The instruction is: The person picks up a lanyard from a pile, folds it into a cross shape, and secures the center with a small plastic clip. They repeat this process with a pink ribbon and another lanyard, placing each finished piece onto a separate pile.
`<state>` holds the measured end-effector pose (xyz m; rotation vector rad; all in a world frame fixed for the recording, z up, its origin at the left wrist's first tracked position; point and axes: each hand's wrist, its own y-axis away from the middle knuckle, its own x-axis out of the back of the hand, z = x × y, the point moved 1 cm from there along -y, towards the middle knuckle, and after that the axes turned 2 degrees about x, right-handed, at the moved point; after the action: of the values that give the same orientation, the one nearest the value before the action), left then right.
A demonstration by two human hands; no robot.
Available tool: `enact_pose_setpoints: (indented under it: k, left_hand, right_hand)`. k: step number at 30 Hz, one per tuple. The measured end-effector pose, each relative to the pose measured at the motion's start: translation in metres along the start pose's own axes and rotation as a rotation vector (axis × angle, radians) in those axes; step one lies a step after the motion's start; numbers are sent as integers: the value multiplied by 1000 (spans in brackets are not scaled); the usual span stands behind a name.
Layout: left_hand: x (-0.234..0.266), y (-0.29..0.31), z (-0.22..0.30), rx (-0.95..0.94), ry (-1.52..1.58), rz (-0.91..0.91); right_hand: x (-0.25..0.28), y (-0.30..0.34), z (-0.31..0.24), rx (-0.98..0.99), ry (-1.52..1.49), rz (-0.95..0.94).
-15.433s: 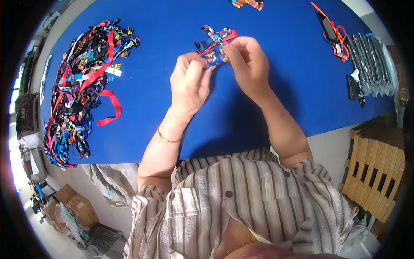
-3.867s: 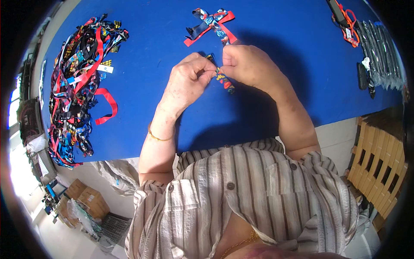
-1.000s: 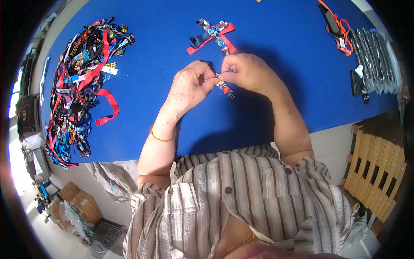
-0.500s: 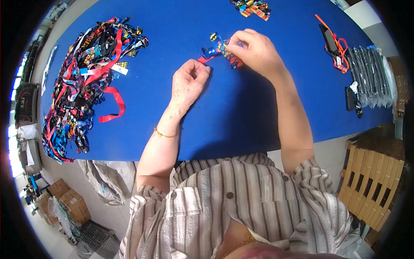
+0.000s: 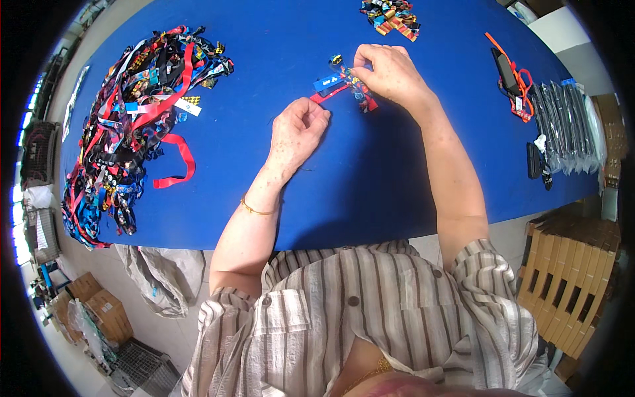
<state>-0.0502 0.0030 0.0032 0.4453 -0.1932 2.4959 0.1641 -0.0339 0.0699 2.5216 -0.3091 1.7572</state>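
Note:
Between my two hands is a small bunch of printed ribbon strips (image 5: 366, 100) in red, yellow and blue, with a red strip (image 5: 325, 96) and a flat blue tag (image 5: 329, 82) sticking out to the left. My left hand (image 5: 299, 130) is closed, thumb and forefinger pinching at the red strip's end. At the bunch's upper right side, my right hand (image 5: 393, 74) is closed in a pinch on the printed strips; its fingertips partly cover what they hold.
A large heap of mixed printed ribbons (image 5: 149, 126) covers the blue table's (image 5: 238, 172) left side, a loose red strip (image 5: 187, 162) beside it. A smaller ribbon pile (image 5: 390, 18) lies at the far edge. Orange-and-black straps (image 5: 514, 83) and plastic-wrapped dark items (image 5: 562, 126) are at right.
The blue tag by the bunch has swung out and now lies more fully exposed to the left. Both hands keep their pinch, with only slight shifts; the whole view has moved a little.

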Motion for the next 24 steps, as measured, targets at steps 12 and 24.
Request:
enact_pose_setpoints:
  k: [12, 24]
  left_hand:
    - [-1, 0, 1, -7, -1, 4]
    - [0, 0, 0, -28, -16, 3]
  right_hand:
    - [-6, -1, 4, 155, 94, -32]
    - [-10, 2, 8, 214, 44, 28]
